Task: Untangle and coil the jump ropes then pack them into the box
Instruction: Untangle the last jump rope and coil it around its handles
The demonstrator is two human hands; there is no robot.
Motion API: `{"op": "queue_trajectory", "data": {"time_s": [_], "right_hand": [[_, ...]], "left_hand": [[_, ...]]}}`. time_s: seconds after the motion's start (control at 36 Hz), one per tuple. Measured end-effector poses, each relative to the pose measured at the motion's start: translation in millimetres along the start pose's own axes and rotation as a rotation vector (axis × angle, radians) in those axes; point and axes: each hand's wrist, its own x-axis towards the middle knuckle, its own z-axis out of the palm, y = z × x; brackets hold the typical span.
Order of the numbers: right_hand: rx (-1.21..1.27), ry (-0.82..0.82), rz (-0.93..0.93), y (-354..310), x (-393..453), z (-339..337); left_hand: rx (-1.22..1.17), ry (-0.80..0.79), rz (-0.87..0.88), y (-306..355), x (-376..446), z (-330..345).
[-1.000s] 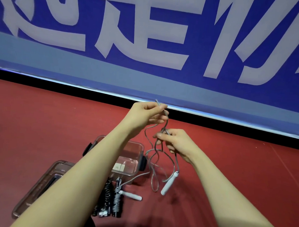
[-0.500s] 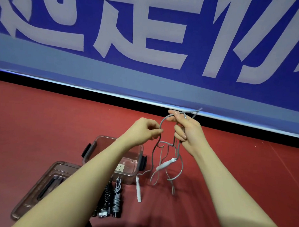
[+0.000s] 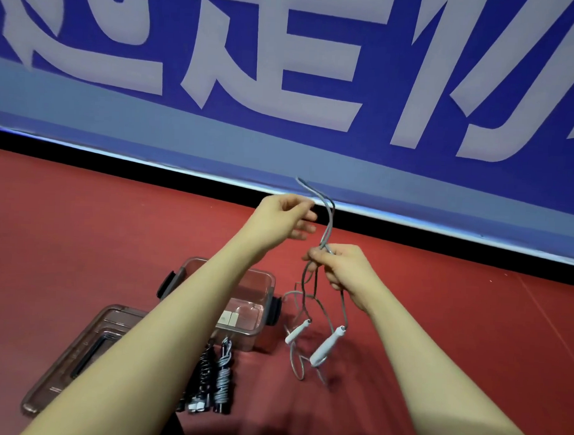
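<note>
A thin grey jump rope (image 3: 327, 225) hangs doubled between my hands above the red floor. My left hand (image 3: 287, 217) is raised and pinches the rope's upper bend at its fingertips. Lower and to the right, my right hand (image 3: 346, 269) grips the strands in a curled fist. Below it the rope drops in loose tangled loops, and its two white handles (image 3: 326, 347) dangle side by side just above the floor. The clear plastic box (image 3: 263, 283) stands open behind my left forearm, which hides part of it.
The box's clear lid (image 3: 75, 356) lies flat on the floor at the left. Two coiled ropes, one black (image 3: 204, 378) and one grey (image 3: 225, 377), lie in front of the box. A blue banner wall (image 3: 285, 85) with white characters closes off the far side.
My right hand has dropped from above my left hand to below it, sliding down the strands. My left hand has risen to the rope's top bend. Both white handles now hang together.
</note>
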Motion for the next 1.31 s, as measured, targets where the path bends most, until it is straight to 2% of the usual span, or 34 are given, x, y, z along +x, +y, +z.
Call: {"op": "queue_trajectory", "data": {"time_s": [0.06, 0.11, 0.17, 0.22, 0.28, 0.44, 0.56, 0.69, 0.83, 0.89, 0.94, 1.03, 1.08, 1.19, 1.31], "right_hand": [[0.096, 0.039, -0.025, -3, 1, -3], [0.194, 0.067, -0.053, -6, 2, -6], [0.277, 0.087, -0.075, -10, 3, -8], [0.349, 0.091, -0.085, -15, 4, -9], [0.399, 0.082, -0.094, -19, 4, -10], [0.405, 0.087, -0.129, -21, 1, -10], [0.244, 0.037, -0.026, -10, -1, -8], [0.068, -0.088, 0.069, -1, -5, 0], [0.061, -0.003, 0.018, -3, -2, 3], [0.131, 0.036, -0.004, -7, 1, 2], [0.217, 0.057, -0.031, -12, 2, 2], [0.364, 0.064, -0.049, -23, 1, 0], [0.445, 0.068, -0.062, -29, 1, -1], [0.576, 0.090, -0.090, -37, 1, -3], [0.557, 0.128, -0.106, -38, 1, -2]], "left_hand": [[0.210, -0.017, -0.063, -11, 0, -4], [0.456, -0.106, -0.108, -21, -2, -8], [0.548, -0.224, -0.147, -30, -6, -8], [0.532, -0.284, -0.140, -35, -10, -7], [0.489, -0.274, -0.104, -37, -11, -5], [0.465, -0.016, 0.034, -38, -2, -7], [0.233, 0.061, 0.115, -23, 1, -10], [0.051, 0.041, 0.131, -4, 1, -11], [0.011, 0.119, 0.082, -4, 2, -7], [0.083, 0.166, 0.024, -10, 3, -7], [0.292, 0.096, -0.015, -20, 2, -8], [0.632, -0.223, -0.075, -33, -7, -8], [0.662, -0.328, -0.071, -38, -13, -5], [0.527, -0.320, 0.033, -41, -16, 1], [0.492, -0.230, 0.141, -47, -15, 3]]}}
